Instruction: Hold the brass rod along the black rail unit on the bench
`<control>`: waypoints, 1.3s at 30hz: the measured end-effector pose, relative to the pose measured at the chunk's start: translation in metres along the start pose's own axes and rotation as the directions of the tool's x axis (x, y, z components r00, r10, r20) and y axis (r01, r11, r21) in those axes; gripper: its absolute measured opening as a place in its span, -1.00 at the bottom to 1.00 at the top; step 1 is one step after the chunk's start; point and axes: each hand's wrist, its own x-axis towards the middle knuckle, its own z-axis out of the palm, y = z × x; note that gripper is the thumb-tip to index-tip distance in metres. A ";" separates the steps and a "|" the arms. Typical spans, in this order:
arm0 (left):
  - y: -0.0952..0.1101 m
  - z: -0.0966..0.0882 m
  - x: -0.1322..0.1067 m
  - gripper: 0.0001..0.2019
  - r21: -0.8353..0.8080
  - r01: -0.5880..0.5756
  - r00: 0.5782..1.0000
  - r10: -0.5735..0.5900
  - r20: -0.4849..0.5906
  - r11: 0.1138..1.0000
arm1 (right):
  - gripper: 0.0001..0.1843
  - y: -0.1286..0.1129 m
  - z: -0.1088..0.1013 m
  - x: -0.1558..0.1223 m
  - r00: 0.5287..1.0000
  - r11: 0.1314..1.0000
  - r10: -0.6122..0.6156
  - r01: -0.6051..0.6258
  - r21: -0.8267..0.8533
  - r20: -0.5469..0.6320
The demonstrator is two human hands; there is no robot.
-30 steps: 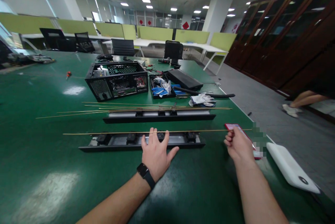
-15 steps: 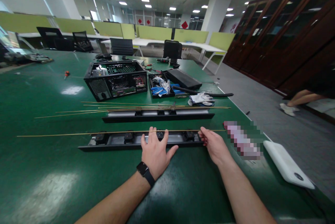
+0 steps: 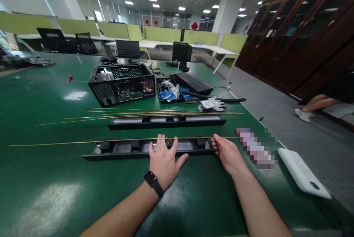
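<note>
A long, thin brass-coloured rod (image 3: 55, 142) runs from side to side along the nearer black rail (image 3: 110, 157), its left part reaching well past the rail's end. My left hand (image 3: 165, 165) lies spread over the rail's middle, fingertips at the rod; a black watch (image 3: 153, 183) is on that wrist. At the rail's right end, my right hand (image 3: 228, 152) pinches the rod between thumb and fingers. Dark blocks (image 3: 135, 144) sit along the rail's grey channel. Behind it lies a second black rail (image 3: 166, 124), with several similar thin rods (image 3: 72, 118) over and beyond it.
Further back on the green table (image 3: 41, 178) stand an open computer case (image 3: 121, 87) and a black tray (image 3: 157, 91) of gloves. More gloves (image 3: 212, 104) lie to its right. A white device (image 3: 301, 172) rests near the right edge. A seated person's leg (image 3: 318, 105) shows beyond.
The brass-coloured rod's left end has slid further left. My left hand stays on the rail, and my right hand keeps its pinch in nearly the same place. The view has shifted slightly.
</note>
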 end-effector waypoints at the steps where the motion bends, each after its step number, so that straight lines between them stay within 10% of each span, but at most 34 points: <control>1: 0.000 0.000 0.000 -0.36 0.003 0.000 1.000 0.000 0.002 1.000 | -0.39 -0.001 0.000 -0.001 1.000 1.000 -0.002 0.002 0.007 0.002; 22: -0.001 0.000 0.000 -0.36 -0.003 0.010 1.000 -0.010 0.003 1.000 | -0.72 -0.028 -0.056 0.029 0.955 0.982 0.021 0.035 0.185 -0.295; 39: 0.000 -0.001 0.000 -0.35 0.014 0.010 1.000 -0.010 0.000 1.000 | -0.55 -0.007 -0.003 -0.001 1.000 1.000 -0.001 0.001 -0.010 -0.027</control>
